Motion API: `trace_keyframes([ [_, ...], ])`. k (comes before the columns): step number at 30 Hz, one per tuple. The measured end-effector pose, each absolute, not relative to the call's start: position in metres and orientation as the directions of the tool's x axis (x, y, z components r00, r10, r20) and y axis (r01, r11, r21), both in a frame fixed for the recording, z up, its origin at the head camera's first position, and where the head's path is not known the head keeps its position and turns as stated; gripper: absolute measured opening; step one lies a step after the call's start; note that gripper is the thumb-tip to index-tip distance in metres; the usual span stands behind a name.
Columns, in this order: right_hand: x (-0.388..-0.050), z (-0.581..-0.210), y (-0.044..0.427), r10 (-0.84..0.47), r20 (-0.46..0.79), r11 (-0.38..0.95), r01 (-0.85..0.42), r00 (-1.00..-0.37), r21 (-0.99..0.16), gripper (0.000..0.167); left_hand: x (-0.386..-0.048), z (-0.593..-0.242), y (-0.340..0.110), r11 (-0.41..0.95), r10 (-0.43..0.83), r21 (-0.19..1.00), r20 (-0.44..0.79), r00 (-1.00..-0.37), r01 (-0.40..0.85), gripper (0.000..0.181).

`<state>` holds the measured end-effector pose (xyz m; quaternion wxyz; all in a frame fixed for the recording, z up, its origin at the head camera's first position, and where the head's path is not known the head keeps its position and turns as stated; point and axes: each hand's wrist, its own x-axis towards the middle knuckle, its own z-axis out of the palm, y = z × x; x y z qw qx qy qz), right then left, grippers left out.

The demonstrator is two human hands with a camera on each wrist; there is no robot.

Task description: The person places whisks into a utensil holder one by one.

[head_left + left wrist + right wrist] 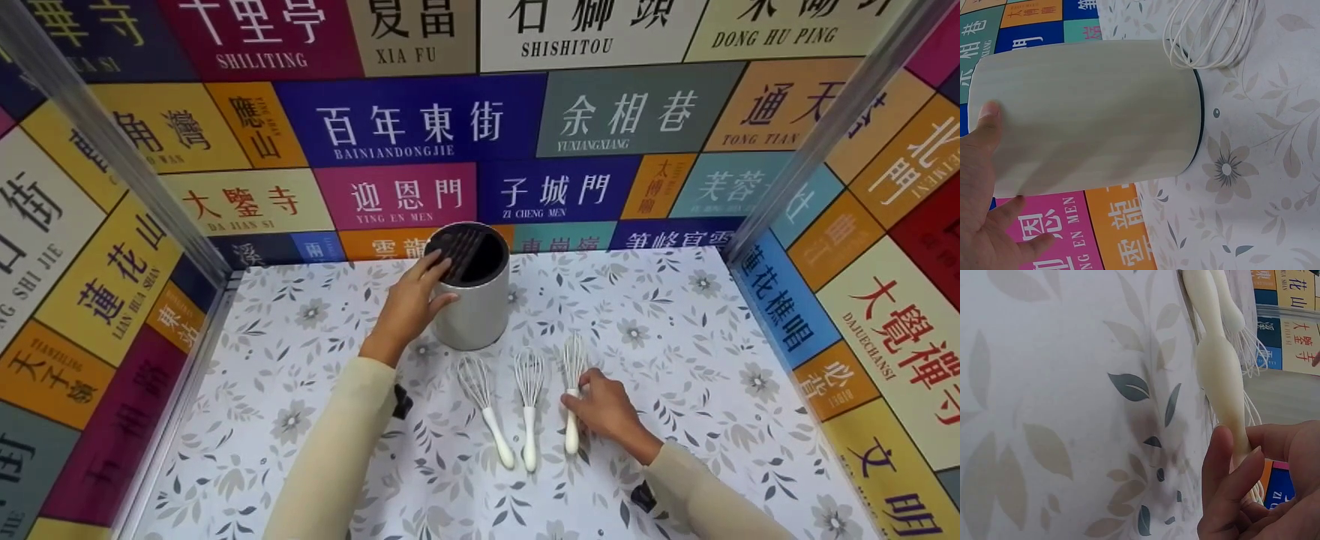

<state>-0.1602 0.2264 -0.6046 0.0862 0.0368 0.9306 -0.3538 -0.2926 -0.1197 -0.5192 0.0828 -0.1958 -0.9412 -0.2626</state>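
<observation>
A pale cylindrical utensil holder [472, 319] stands upright at the back of the table, its dark top part slotted and part open. My left hand [412, 300] grips it at the upper left, fingers on the rim and thumb [989, 115] against the wall. In front lie the left whisk [489, 420] and the middle whisk [529, 420], white-handled with wire loops towards the holder. My right hand [604, 405] pinches the right whisk [572, 435] between thumb and fingers near the top of its handle [1221, 377]. Whether that whisk touches the table, I cannot tell.
The table [675, 360] has a white cover with grey flowers and leaves. Colourful panels with lettering [409, 127] rise behind it and on both sides. Clear upright posts [817, 142] stand at the back corners.
</observation>
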Motion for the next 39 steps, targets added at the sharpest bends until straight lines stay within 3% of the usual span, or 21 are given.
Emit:
trace_keyframes([
  [14,-0.179,-0.582,0.221,-0.005,-0.222,0.69,0.157,-0.975,-0.707,0.043,-0.292,-0.519,-0.119,0.783,0.317,0.473,0.257,-0.913,0.405,0.068],
  [39,-0.225,-0.525,0.201,-0.093,-0.022,0.682,-0.048,-0.995,-0.73,0.046,-0.294,-0.521,-0.119,0.78,0.316,0.477,0.258,-0.913,0.405,0.067],
])
